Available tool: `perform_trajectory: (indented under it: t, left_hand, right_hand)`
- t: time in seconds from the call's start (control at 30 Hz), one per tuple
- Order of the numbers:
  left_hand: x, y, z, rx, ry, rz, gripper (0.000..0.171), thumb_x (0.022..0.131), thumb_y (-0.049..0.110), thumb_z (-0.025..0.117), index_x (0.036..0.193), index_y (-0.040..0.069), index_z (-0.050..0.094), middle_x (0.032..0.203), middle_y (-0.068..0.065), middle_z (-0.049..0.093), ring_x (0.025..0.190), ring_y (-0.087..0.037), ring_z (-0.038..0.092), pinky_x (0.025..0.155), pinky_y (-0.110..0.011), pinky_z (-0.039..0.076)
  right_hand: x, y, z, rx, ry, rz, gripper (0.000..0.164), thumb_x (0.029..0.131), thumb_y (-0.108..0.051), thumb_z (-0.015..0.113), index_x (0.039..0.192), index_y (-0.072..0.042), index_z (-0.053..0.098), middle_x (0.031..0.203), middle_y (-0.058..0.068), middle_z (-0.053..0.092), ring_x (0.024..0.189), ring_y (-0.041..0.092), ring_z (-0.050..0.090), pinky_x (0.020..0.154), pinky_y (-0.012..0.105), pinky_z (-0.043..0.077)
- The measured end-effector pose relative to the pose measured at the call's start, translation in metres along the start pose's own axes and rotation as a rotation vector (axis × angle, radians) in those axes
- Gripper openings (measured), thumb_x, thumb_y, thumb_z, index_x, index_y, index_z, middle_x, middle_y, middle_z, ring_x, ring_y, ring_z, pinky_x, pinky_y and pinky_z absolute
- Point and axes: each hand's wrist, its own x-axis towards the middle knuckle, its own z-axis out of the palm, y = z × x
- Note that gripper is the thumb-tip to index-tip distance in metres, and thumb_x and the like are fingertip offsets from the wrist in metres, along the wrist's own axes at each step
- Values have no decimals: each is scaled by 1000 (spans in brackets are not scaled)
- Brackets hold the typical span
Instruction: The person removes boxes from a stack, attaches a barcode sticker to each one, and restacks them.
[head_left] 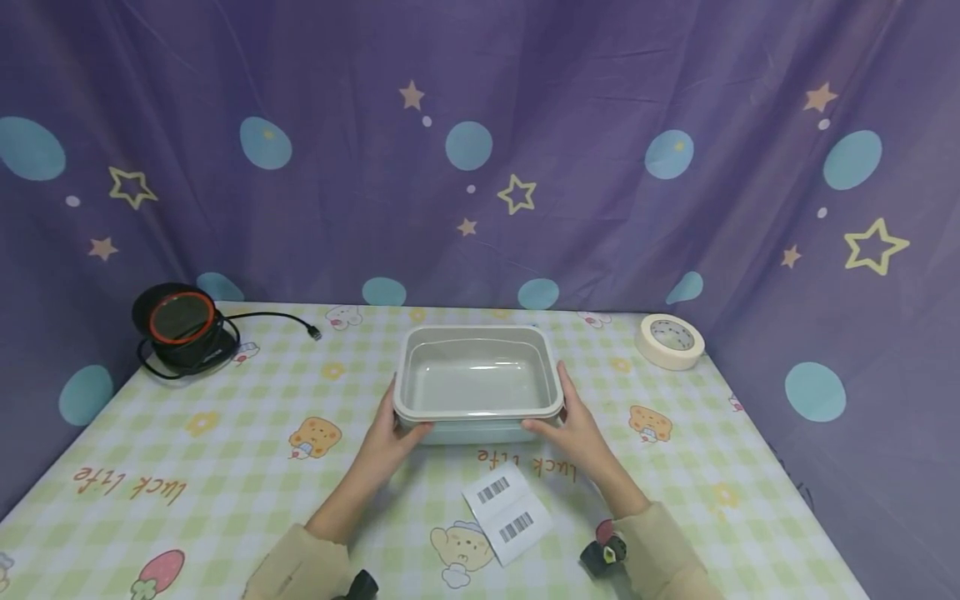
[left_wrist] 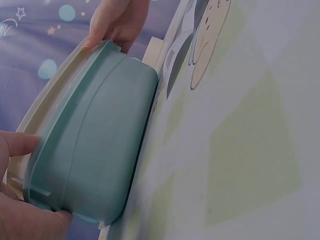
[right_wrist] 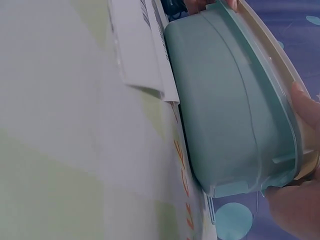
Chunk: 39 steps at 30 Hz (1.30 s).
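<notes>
A rectangular plastic container (head_left: 480, 432) with a teal outer body (left_wrist: 107, 135) and a pale grey, hollow top (head_left: 480, 375) is at the middle of the table. My left hand (head_left: 387, 437) grips its left end, thumb at the front rim and fingers along the side. At the opposite end my right hand (head_left: 572, 429) holds it the same way. Both wrist views show the teal wall (right_wrist: 225, 110) close to the cloth; whether it touches, I cannot tell. In front of it lies a folded white paper (head_left: 508, 512) with two printed barcodes.
A black round device (head_left: 182, 321) with an orange ring and a coiled cable (head_left: 277, 315) sits at the back left. A roll of cream tape (head_left: 670, 342) lies at the back right. The checked tablecloth (head_left: 247, 450) ends against a purple curtain (head_left: 337, 167).
</notes>
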Motion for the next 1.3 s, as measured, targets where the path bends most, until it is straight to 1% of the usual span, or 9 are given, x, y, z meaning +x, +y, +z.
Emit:
perform_trajectory:
  t: [0.17, 0.37, 0.57, 0.77, 0.9, 1.03, 1.2, 1.3]
  left_hand:
    - [-1, 2, 1, 8, 4, 8, 94, 89, 14, 68, 156, 8, 3, 163, -18, 6, 149, -41, 9, 123, -57, 13]
    - [-2, 3, 2, 21, 9, -8, 95, 88, 14, 69, 156, 7, 3, 163, -19, 6, 149, -41, 10, 123, -55, 16]
    - [-3, 4, 2, 31, 5, -18, 95, 88, 16, 70, 155, 6, 3, 162, -20, 7, 149, -41, 10, 123, -56, 14]
    - [-1, 3, 2, 16, 4, -22, 95, 88, 14, 70, 155, 8, 3, 162, -19, 9, 149, -40, 12, 122, -56, 16]
    - [1, 1, 2, 0, 5, -30, 95, 87, 15, 70, 156, 11, 4, 163, -16, 10, 149, -39, 14, 122, -56, 18]
    - [1, 1, 1, -2, 3, -40, 95, 87, 16, 70, 156, 12, 4, 163, -14, 10, 149, -38, 14, 122, -55, 19]
    - [1, 2, 1, -4, 1, -39, 96, 87, 15, 70, 156, 12, 3, 163, -15, 9, 150, -37, 11, 122, -56, 17]
    - [0, 2, 1, -7, 3, -36, 97, 87, 15, 71, 156, 12, 2, 163, -15, 8, 150, -37, 10, 123, -56, 16]
  right_hand:
    - [0, 2, 2, 26, 5, 3, 111, 80, -25, 79, 156, -11, 0, 164, 14, 6, 149, 35, 15, 124, 46, 17]
    - [-2, -4, 0, 13, 16, 16, 110, 80, -27, 79, 157, -13, 2, 163, 14, 10, 149, 34, 17, 125, 47, 15]
    - [-4, -11, -2, 5, 19, 20, 110, 80, -27, 80, 157, -15, 2, 163, 14, 11, 149, 33, 19, 124, 47, 17]
    - [-5, -12, -3, -8, 22, 10, 109, 80, -27, 80, 157, -14, 2, 163, 14, 12, 148, 33, 22, 124, 46, 19]
    - [-5, -13, -3, -7, 33, -5, 111, 79, -26, 80, 157, -13, 2, 162, 15, 14, 147, 34, 23, 124, 46, 19]
    - [-5, -13, -2, 18, 46, -39, 111, 78, -22, 81, 157, -13, 2, 162, 15, 13, 147, 33, 23, 124, 45, 19]
    - [-4, -11, 0, 21, 71, -90, 105, 79, -20, 80, 156, -12, 9, 162, 16, 17, 146, 34, 26, 123, 44, 23]
    - [-4, -10, 1, 27, 86, -100, 103, 79, -20, 80, 156, -14, 13, 161, 16, 21, 145, 35, 29, 122, 45, 25]
